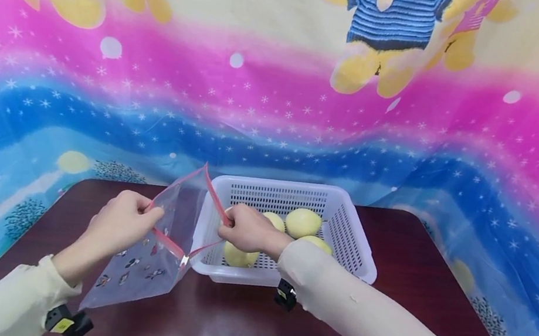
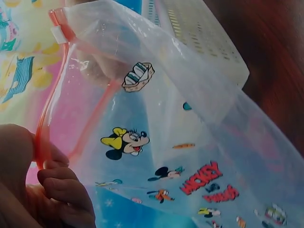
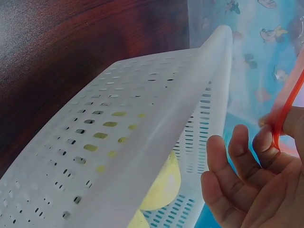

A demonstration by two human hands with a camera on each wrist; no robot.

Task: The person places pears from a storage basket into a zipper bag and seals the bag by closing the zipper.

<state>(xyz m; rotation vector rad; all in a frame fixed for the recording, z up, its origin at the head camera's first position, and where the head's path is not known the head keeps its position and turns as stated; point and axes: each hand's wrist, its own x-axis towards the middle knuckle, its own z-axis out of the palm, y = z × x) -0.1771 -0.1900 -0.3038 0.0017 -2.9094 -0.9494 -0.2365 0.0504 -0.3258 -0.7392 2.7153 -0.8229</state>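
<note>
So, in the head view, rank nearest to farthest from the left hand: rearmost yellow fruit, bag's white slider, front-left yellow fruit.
1. White slider: on the bag, right of the left hand.
2. Front-left yellow fruit: just inside the basket.
3. Rearmost yellow fruit: farther right, toward the back.

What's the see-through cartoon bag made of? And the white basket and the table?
The zip bag looks like thin, slightly shiny plastic: it wrinkles, and things show through. The slotted basket seems to be stiff, smooth plastic, with neat rows of holes. The table has a glossy reddish-brown top with streaky grain; maybe varnished wood, maybe a wood-look coating.
</note>
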